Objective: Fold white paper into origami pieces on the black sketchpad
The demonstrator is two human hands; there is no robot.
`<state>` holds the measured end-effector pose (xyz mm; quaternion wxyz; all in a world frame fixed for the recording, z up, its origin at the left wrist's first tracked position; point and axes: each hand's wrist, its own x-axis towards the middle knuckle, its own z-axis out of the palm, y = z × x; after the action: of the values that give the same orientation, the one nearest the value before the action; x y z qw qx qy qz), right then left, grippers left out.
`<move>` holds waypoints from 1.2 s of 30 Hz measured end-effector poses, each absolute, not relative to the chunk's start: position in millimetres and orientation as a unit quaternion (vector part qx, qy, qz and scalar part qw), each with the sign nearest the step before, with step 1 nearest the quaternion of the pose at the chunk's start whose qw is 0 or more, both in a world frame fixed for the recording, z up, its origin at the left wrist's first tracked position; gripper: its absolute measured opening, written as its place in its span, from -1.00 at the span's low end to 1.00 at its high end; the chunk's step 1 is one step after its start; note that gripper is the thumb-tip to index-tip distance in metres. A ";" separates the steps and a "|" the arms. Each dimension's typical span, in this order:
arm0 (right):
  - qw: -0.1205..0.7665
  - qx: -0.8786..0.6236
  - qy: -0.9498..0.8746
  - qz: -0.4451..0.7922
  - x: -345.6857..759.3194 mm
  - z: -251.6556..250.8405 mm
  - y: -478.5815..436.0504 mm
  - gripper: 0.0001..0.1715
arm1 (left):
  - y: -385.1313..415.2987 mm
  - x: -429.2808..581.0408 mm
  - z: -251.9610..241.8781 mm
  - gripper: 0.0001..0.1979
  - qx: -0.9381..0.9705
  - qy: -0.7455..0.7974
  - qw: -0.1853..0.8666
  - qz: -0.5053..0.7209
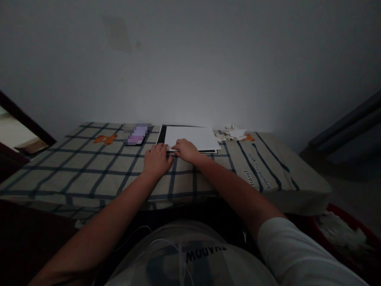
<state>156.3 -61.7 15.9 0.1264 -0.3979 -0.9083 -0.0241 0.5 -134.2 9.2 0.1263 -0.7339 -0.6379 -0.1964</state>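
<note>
White sheets of paper (193, 137) lie on a dark flat pad or folder (161, 135), whose black strip shows along the left side. At the near left corner of the stack, my left hand (157, 159) rests with its fingers over the dark edge and its thumb held apart. Close beside it, my right hand (186, 150) has its fingers bent together on the near edge of the top sheet, seemingly pinching it. The fingertips are small and dim here.
A phone (137, 135), partly blurred out, lies left of the paper. Several folded white paper pieces (233, 133) are heaped to the right. A checked cloth (98, 174) covers the table, which stands against a grey wall (190, 71). A red basin (330, 208) sits low at right.
</note>
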 end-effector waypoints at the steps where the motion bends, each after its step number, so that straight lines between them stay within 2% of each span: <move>1: 0.135 -0.396 -0.908 -0.017 156.7 15.0 -60.7 -0.64 | -132.1 -0.9 10.7 -0.54 -0.739 -0.628 0.112 -0.218; 7: 0.241 -0.392 -0.883 0.097 162.7 23.3 -56.9 -0.72 | -105.9 -11.0 36.2 -0.64 -0.748 -0.535 0.019 -0.391; 10: 0.341 -0.394 -0.834 0.179 169.7 30.9 -52.4 -0.73 | -85.5 -8.4 48.6 -0.71 -0.746 -0.501 0.007 -0.439; 15: 0.484 -0.419 -0.720 0.268 182.3 26.9 -42.7 -0.74 | -55.9 12.8 41.3 -0.65 -0.708 -0.516 -0.031 -0.481; 22: 0.470 -0.417 -0.712 0.314 190.8 15.7 -41.3 -0.70 | -52.4 18.5 11.7 -0.71 -0.710 -0.504 0.000 -0.491; 28: 0.443 -0.400 -0.685 0.418 190.3 23.4 -44.9 -0.61 | -63.8 12.6 13.8 -0.70 -0.784 -0.457 -0.002 -0.421; 36: 0.454 -0.356 -0.631 0.519 191.2 22.7 -48.3 -0.70 | -65.5 10.7 14.8 -0.69 -0.797 -0.436 -0.012 -0.418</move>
<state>191.2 -48.3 22.7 0.4542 -0.3555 -0.6310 0.5189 10.7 -65.5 14.8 -0.0122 -0.7970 -0.4357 -0.4182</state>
